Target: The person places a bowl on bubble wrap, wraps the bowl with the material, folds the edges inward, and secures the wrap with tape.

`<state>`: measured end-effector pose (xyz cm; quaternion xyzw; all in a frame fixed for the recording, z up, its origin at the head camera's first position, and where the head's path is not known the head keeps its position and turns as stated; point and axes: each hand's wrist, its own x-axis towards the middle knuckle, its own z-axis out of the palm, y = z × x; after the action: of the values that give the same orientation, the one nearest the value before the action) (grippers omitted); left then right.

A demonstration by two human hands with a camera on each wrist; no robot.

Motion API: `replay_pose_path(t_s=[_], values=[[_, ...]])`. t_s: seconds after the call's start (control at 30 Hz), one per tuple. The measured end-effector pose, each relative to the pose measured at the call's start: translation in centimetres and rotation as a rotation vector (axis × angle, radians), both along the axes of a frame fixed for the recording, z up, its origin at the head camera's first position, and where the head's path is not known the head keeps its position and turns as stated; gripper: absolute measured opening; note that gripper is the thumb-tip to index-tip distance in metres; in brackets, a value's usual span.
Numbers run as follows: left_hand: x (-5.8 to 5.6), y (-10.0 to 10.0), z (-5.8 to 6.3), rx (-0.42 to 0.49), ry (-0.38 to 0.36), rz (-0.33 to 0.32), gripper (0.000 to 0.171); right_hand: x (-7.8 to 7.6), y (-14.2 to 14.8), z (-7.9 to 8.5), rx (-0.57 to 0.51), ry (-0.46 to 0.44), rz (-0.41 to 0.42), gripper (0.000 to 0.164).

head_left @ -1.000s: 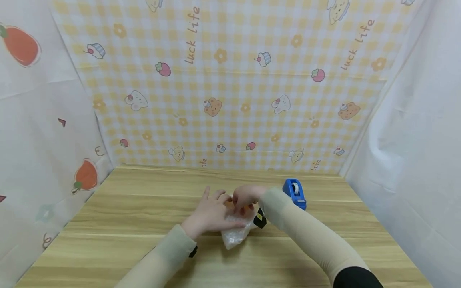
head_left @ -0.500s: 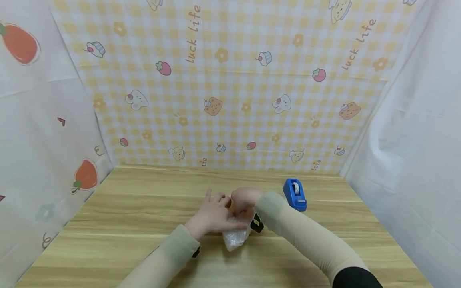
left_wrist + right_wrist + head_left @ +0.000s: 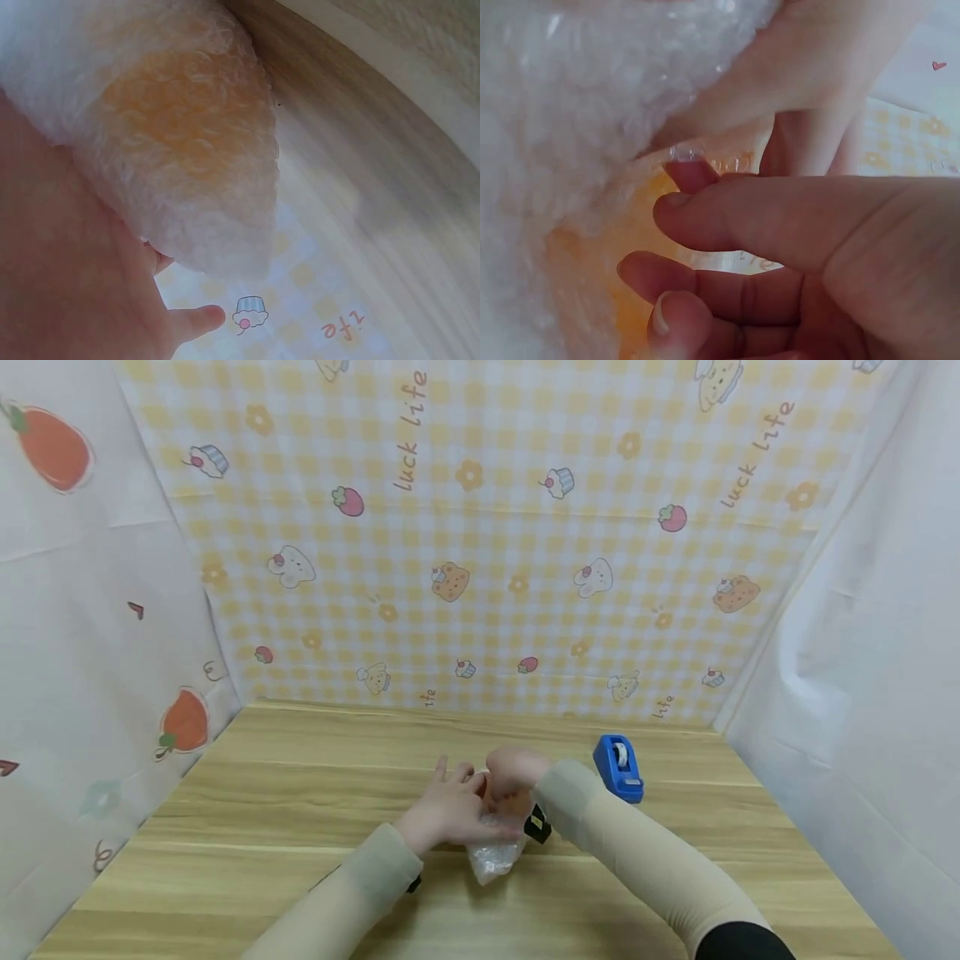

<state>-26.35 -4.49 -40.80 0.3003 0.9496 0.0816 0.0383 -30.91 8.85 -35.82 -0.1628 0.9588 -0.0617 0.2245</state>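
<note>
A bubble-wrapped bundle point(image 3: 492, 863) lies on the wooden table at the middle. An orange thing point(image 3: 176, 112) shows through the wrap in the left wrist view; its kind cannot be made out. My left hand point(image 3: 454, 810) holds the bundle from its left side, thumb across the near face and some fingers on the far side. My right hand point(image 3: 517, 771) works at the bundle's far right part with bent fingers. In the right wrist view its thumb and a fingertip meet at an edge of the bubble wrap point(image 3: 577, 97), while other fingertips sit beside the orange part.
A blue tape dispenser point(image 3: 621, 770) with a roll of tape stands at the back right of the table point(image 3: 300, 802). A checked cloth point(image 3: 405, 552) hangs behind the table, with white cloths point(image 3: 885, 677) at the sides.
The right hand has dipped slightly and curled more closely against the bundle. The left hand keeps its hold. The whole head view has shifted a little.
</note>
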Motion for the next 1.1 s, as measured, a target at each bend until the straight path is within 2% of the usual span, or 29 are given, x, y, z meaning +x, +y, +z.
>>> replay_pose_path(t_s=[0.37, 0.57, 0.77, 0.87, 1.1], values=[[0.4, 0.1, 0.4, 0.004, -0.015, 0.003, 0.087, -0.2, 1.1, 0.7, -0.082, 0.014, -0.004, 0.006], [0.3, 0.1, 0.5, -0.028, -0.011, 0.001, 0.083, -0.6, 1.7, 0.9, -0.050, 0.087, 0.020, 0.037], [0.2, 0.0, 0.1, -0.019, -0.023, 0.008, 0.085, -0.4, 1.6, 0.4, -0.053, 0.101, -0.009, 0.033], [0.1, 0.0, 0.1, 0.004, -0.030, 0.006, 0.088, -0.2, 1.4, 0.1, -0.007, 0.108, -0.020, 0.032], [0.0, 0.0, -0.1, 0.010, -0.024, -0.008, 0.088, -0.3, 0.7, -0.5, 0.188, 0.187, 0.003, 0.032]])
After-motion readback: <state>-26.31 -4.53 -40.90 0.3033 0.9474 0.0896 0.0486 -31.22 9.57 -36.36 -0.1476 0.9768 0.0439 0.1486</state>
